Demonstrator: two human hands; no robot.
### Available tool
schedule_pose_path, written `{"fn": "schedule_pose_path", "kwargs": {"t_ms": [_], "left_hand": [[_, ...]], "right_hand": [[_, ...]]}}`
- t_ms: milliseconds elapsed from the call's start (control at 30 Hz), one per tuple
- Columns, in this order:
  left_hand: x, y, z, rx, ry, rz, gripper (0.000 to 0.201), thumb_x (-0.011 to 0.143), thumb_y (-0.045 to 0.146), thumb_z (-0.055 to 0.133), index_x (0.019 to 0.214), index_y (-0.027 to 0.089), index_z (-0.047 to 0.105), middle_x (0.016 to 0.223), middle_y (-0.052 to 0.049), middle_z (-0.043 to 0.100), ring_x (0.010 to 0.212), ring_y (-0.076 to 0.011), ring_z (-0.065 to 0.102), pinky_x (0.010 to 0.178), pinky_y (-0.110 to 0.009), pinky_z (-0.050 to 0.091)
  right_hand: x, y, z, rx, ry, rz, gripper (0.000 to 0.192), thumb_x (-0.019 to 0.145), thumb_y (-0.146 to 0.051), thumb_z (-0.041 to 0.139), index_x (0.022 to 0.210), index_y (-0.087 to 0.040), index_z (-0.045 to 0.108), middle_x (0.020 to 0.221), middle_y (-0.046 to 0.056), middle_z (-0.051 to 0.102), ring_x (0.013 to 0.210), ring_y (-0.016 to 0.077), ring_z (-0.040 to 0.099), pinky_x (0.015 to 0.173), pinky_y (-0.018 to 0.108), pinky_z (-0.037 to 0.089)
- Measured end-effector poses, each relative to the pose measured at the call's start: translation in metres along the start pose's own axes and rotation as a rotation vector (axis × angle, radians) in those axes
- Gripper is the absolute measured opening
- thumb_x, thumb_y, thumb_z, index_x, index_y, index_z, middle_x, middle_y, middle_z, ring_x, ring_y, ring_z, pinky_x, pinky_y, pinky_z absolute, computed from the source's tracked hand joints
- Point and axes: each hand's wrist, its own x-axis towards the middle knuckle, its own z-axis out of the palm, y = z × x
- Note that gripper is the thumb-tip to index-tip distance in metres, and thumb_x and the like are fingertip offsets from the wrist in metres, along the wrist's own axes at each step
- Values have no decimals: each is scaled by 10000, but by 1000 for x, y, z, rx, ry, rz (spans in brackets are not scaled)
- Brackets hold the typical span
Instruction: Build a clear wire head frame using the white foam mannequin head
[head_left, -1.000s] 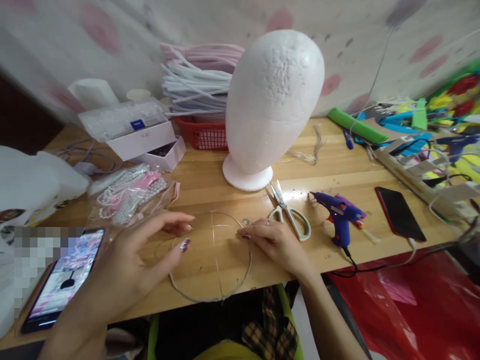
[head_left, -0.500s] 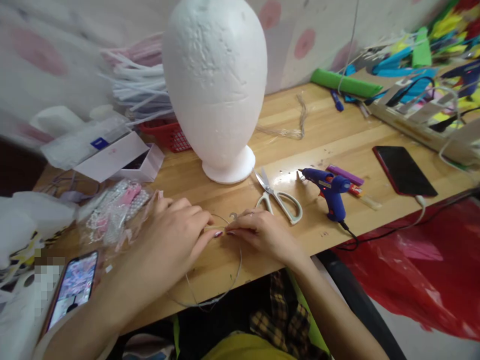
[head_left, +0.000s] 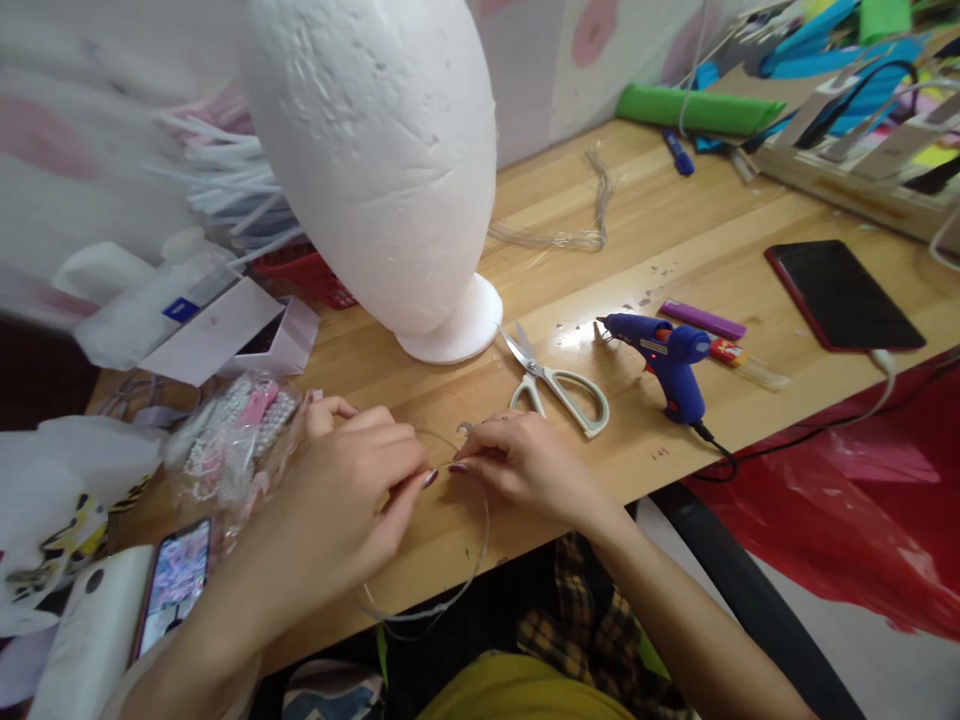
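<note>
White foam head (head_left: 375, 160), blue glue gun (head_left: 664, 355), green roll (head_left: 697, 108).

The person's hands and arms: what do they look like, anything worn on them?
Both forearms are bare, with no sleeves, gloves or watch in view. The left hand has longish nails painted a dark purplish shade; the right hand has dark-painted nails too. A small glint on a right finger might be a ring, but it is too small to tell.
</note>
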Motion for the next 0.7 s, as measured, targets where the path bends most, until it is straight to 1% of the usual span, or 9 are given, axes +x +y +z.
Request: {"fn": "schedule_pose_path", "kwargs": {"t_ms": [67,167,300,367,433,500,567,633,700], "left_hand": [[-2,0,0,6,-19,17,225,880,138,504,673,209,555,642,43,595,692,-182,544,823,-422,257],[-4,-2,-1,-1,-24,19,208,880,144,518,696,218,580,657,50,608,693,-175,545,847,-429,249],[-6,-3,-4,-23,-33,-38,203,908,173,527,751,237,637,672,60,637,726,-168,571,892,-430,243],[-7,-4,-6,-31,-38,-54,201,912,181,527,771,240,655,690,58,652,749,-168,585,915,-431,241],[-9,-6,-6,-29,-32,-52,187,907,189,534,787,242,667,707,56,665,758,-169,595,936,-435,234],[-12,-8,-5,-22,-28,-48,177,905,199,539,802,243,676,724,51,677,768,-171,606,952,-440,230],[-14,-9,-3,-22,-30,-52,173,909,207,539,824,246,685,743,47,686,786,-175,615,966,-443,231],[-15,-10,-1,-36,-32,-63,172,915,215,539,845,252,691,762,46,695,802,-177,622,976,-441,236],[-16,-10,1,-45,-23,-67,165,914,224,545,844,254,691,761,49,697,795,-177,626,980,-439,236]], "right_hand": [[-1,1,3,-30,11,-18,97,866,-199,707,777,-182,742,681,31,725,658,174,648,670,299,424],[-1,4,6,-66,-5,-50,119,894,-219,681,795,-205,746,724,31,743,691,175,660,698,302,438],[-1,5,2,-34,-34,-76,126,892,-112,658,850,-195,743,873,48,767,843,188,683,767,299,476],[-4,4,-2,-2,-7,-83,117,881,-80,659,896,-173,729,948,69,763,916,197,678,810,304,490],[-10,2,-6,22,43,-81,114,893,-82,644,952,-151,712,981,85,756,922,196,674,825,310,495],[-17,2,-9,37,91,-63,143,917,-78,602,1007,-138,696,966,83,749,898,188,670,815,308,495],[-24,1,-12,50,126,-30,160,929,-76,576,1021,-139,690,940,70,742,884,180,663,807,301,495],[-28,-1,-13,65,142,-3,134,918,-98,611,1014,-146,690,933,59,738,877,173,659,808,296,496],[-28,-5,-11,68,143,-12,134,886,-139,682,1019,-146,690,941,57,738,882,174,657,805,291,495]]}}
